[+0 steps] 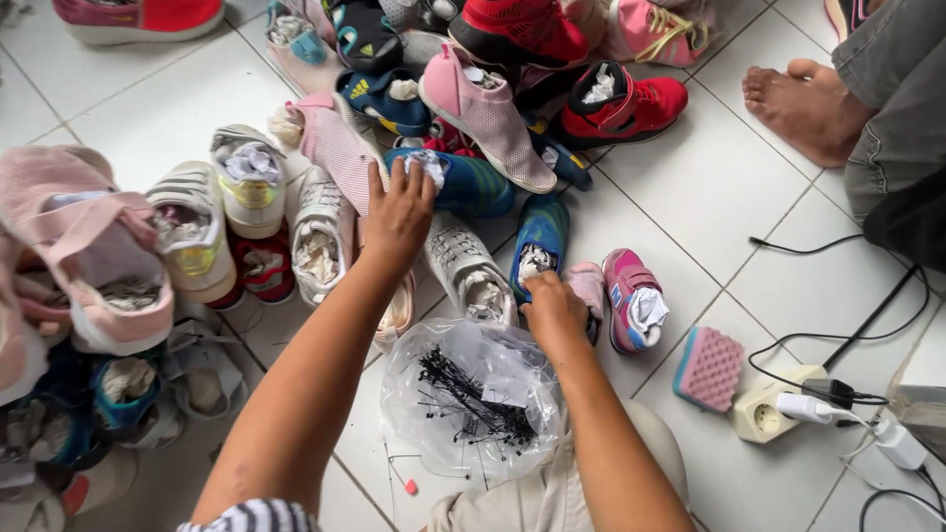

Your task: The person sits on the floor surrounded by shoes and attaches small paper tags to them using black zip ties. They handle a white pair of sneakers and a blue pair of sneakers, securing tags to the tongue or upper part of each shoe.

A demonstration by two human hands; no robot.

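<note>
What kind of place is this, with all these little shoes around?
Probably a home floor used for sorting or packing shoes for sale: a white tiled floor, a heap of paper-stuffed children's shoes, and a clear bag of black tag fasteners before the person.

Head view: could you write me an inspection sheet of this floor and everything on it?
Surface: white tiled floor.
Job's things: blue shoe stuffed with paper; clear bag of black ties.
Clutter: shoe pile, pink sponge.
Hands: left hand rests on the blue shoe, fingers spread; right hand is at the bag's edge, grip hidden.
Cables: black cords run to a power strip.
Surroundings: another person's bare foot.
</note>
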